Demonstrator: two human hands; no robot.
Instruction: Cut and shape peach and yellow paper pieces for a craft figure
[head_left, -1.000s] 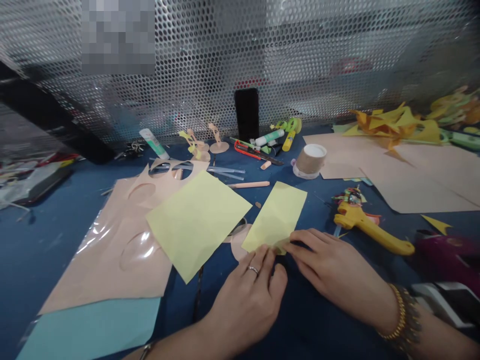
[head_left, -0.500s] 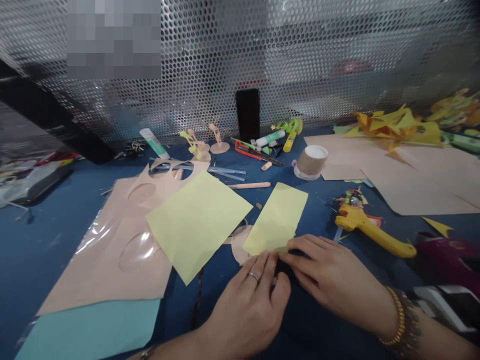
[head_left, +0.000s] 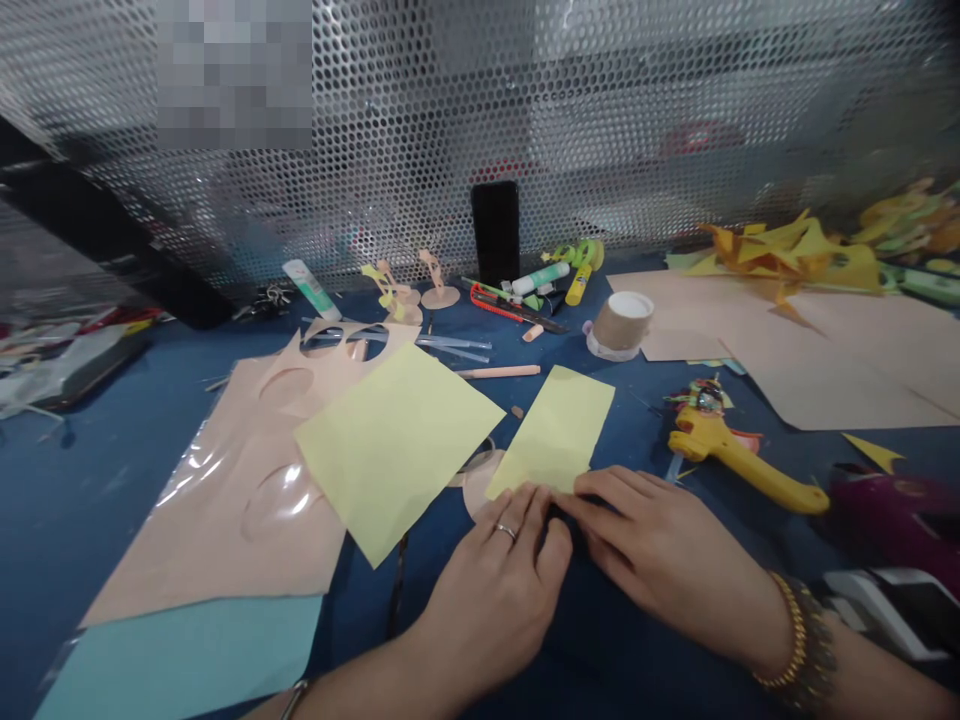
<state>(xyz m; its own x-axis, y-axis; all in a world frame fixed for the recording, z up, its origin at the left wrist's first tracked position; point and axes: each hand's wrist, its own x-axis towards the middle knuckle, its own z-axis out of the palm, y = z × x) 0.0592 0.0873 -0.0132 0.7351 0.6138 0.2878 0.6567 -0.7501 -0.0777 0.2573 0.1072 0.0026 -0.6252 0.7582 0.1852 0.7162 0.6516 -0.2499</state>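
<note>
Your left hand (head_left: 499,585) and right hand (head_left: 667,555) touch the near end of the narrow pale-yellow paper rectangle (head_left: 559,425), well short of the back edge of the blue table (head_left: 169,420). Fingers lie close together; clamping cannot be told.

Left hand (head_left: 501,585) and right hand (head_left: 667,550) obscured the near edge of the yellow strip (head_left: 559,430); a purple object (head_left: 885,520) was cropped at right.

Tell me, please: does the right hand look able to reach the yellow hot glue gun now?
Probably yes. The yellow hot glue gun lies close to the right hand, and nothing tall seems to stand between them. The hand would need to leave the pale yellow paper rectangle at its fingertips.
</note>
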